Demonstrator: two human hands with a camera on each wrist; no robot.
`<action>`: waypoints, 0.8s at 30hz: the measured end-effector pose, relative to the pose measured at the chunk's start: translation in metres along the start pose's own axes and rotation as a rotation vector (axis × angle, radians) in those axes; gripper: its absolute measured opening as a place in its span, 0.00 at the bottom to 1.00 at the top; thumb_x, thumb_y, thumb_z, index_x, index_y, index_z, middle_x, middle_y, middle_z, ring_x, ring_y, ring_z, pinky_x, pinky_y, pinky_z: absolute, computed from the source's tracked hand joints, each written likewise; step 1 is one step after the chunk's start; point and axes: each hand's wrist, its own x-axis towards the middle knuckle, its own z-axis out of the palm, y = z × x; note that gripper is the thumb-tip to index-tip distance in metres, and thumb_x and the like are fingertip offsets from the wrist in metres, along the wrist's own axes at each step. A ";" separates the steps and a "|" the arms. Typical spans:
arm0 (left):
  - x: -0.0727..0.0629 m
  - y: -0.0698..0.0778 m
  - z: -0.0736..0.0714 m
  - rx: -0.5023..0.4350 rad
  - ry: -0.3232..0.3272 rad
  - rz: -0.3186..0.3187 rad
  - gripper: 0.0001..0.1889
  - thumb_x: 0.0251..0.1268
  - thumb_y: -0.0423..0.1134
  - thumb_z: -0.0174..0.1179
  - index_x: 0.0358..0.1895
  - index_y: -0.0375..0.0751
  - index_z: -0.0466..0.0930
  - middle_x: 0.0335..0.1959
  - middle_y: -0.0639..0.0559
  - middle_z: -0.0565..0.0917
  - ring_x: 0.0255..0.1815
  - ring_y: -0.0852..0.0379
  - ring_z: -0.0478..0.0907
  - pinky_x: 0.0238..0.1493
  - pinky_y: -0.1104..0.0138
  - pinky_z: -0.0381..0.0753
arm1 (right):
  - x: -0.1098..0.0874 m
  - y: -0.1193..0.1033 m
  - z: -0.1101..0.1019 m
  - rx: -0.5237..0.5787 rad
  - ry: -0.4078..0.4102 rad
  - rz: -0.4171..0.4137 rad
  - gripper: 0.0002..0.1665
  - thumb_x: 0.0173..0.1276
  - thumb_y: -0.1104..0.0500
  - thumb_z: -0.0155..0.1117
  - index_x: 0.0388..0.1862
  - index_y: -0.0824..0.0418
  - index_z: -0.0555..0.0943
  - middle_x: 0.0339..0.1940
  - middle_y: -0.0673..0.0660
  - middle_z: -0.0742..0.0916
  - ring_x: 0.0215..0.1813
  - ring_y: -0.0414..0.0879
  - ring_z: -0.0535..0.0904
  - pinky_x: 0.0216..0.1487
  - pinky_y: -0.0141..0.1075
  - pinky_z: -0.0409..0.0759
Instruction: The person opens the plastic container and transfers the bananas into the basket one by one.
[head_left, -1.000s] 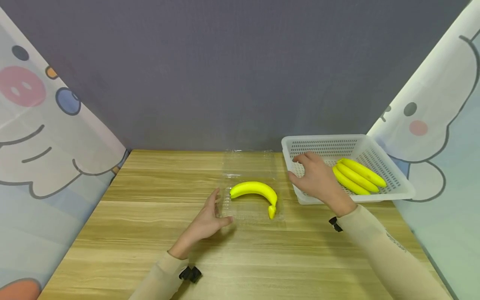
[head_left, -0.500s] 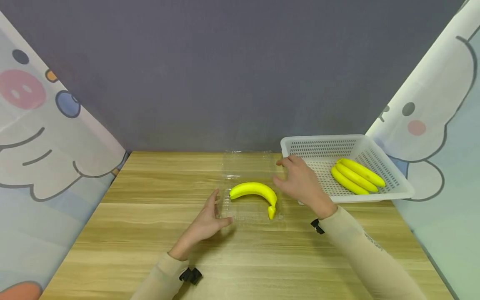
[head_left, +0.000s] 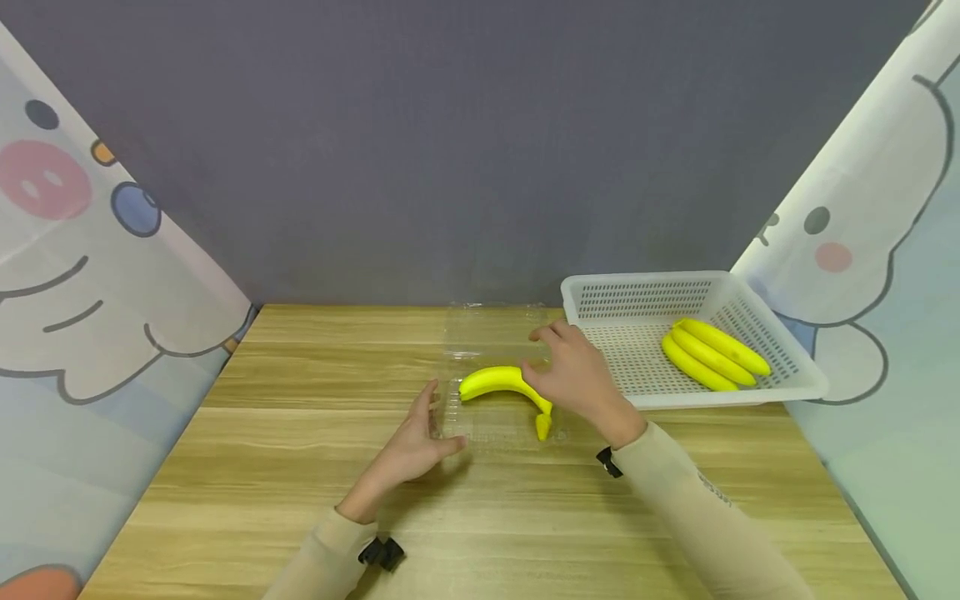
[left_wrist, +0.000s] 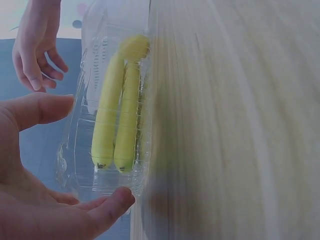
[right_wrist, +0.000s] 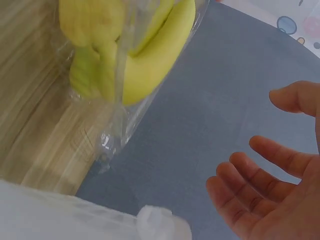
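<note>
A clear plastic clamshell box (head_left: 495, 427) lies on the table with its lid (head_left: 495, 329) folded back toward the wall. Inside is a yellow banana bunch (head_left: 491, 380); from above only one curved banana shows, while the left wrist view shows two side by side, joined at the stem. My left hand (head_left: 412, 440) is at the box's left side, thumb and fingers spread around its near-left corner, fingertips right at the clear wall. Above the box's right side, my right hand (head_left: 576, 375) hangs with loosely bent fingers and nothing in them, overlapping part of the banana.
A white perforated basket (head_left: 750, 397) stands at the back right, just beside the box, with a bunch of bananas (head_left: 712, 354) in its right half. Behind the wooden table (head_left: 300, 400) rises a grey wall (head_left: 480, 150). Printed cartoon panels flank both sides.
My right hand has moved left from over the basket to over the box's right side. The left hand, box and bananas stay in place.
</note>
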 end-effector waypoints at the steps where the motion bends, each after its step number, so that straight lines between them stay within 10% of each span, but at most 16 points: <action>1: 0.000 0.000 0.000 -0.001 0.000 0.000 0.58 0.60 0.43 0.73 0.83 0.41 0.38 0.79 0.33 0.53 0.73 0.28 0.61 0.69 0.41 0.69 | 0.000 -0.001 0.001 -0.001 0.005 -0.005 0.24 0.67 0.48 0.68 0.54 0.63 0.83 0.52 0.59 0.83 0.50 0.56 0.78 0.42 0.50 0.82; 24: -0.001 -0.001 0.001 0.002 0.012 0.002 0.57 0.60 0.43 0.73 0.83 0.40 0.39 0.78 0.33 0.54 0.72 0.28 0.62 0.67 0.40 0.70 | 0.004 -0.005 0.048 -0.038 -0.066 -0.043 0.25 0.67 0.47 0.69 0.55 0.62 0.84 0.50 0.57 0.84 0.50 0.53 0.81 0.46 0.46 0.83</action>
